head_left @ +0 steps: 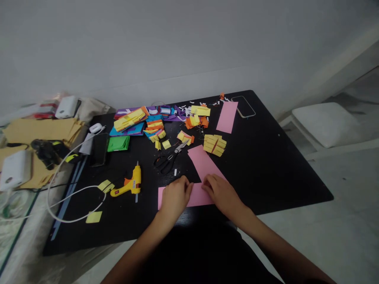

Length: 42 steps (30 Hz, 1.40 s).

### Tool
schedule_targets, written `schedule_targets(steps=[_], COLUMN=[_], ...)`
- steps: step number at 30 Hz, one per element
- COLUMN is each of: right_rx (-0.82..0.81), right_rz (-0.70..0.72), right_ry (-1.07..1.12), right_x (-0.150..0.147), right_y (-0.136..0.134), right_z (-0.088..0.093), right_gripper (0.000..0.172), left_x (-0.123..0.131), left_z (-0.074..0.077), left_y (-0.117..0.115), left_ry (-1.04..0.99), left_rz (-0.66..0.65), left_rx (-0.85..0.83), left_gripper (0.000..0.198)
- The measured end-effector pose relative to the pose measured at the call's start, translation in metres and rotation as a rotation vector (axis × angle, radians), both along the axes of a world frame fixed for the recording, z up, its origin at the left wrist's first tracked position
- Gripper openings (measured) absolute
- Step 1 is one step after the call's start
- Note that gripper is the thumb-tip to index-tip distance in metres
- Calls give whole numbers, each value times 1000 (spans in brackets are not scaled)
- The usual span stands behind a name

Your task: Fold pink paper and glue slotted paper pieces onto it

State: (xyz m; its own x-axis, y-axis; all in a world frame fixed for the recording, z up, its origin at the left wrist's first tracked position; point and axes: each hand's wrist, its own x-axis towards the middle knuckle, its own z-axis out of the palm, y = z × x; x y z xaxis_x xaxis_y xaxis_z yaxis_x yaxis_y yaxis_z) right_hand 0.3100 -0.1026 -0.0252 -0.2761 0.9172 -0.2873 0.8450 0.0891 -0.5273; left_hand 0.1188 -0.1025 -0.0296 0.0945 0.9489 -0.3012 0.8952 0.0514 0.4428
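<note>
Pink, flat rectangular paper strip (195, 199) lies on the black desk (272, 165) beneath the fingers of the left hand (175, 193) and right hand (222, 193). Both sets curl downward; whether they pinch its edge, cannot tell. Slanted pink paper piece (204, 161) lies just beyond the right fingers. Judgement: light, even pressure should avoid creases; black-handled scissors (167, 162) beyond the left fingers best kept clear.

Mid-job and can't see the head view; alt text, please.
Bare left hand and right hand on a pink paper strip near the front edge of a black table; another pink strip slants away beyond the right hand. A yellow glue gun lies to the left, with scissors and colored paper pieces beyond the hands.
</note>
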Motion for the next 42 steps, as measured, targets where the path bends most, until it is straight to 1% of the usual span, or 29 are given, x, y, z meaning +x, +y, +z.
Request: schedule_targets(steps=[6,10,14,18,21,23,25,26,27,29,32,35,37,42], right_rx=[-30,-24,-19,-8,4,24,59,76,88,89,85,101,105,65], right_rz=[6,22,23,28,28,25,64,108,164,270,325,339,342,306], right_ry=[3,11,11,18,18,28,83,123,165,216,230,246,263,305], right_x=[0,1,1,0,-1,1,5,8,12,19,26,28,29,32], right_y=[5,7,8,7,5,4,3,2,1,-1,-4,-6,-6,-3], right_z=[7,8,8,7,6,6,5,5,4,1,-6,-12,-15,-18], right_gripper=[13,15,14,14,16,19,16,13,14,28,43,46,45,48], left_x=[-41,-71,-94,-107,-110,-108,-105,-103,-101,-96,-89,-85,-85,-89], left_z=[9,8,6,5,3,-1,-4,-6,-7,-10,-14,-18,-21,-25], left_y=[-1,-6,-11,-15,-20,-25,-30,-33,-35,-38,-42,-44,-45,-46], left_ry=[98,140,166,217,247,212,95,19,-53,-150,-199,-190,-169,-158], left_rz=[86,127,144,180,197,204,165,123,66,-71,-253,-368,-396,-410], left_rx=[-45,-36,-5,29,44,98,221,296,367,451,452,420,416,434], left_gripper=[18,19,21,20,19,19,21,22,23,24,25,33,37,42])
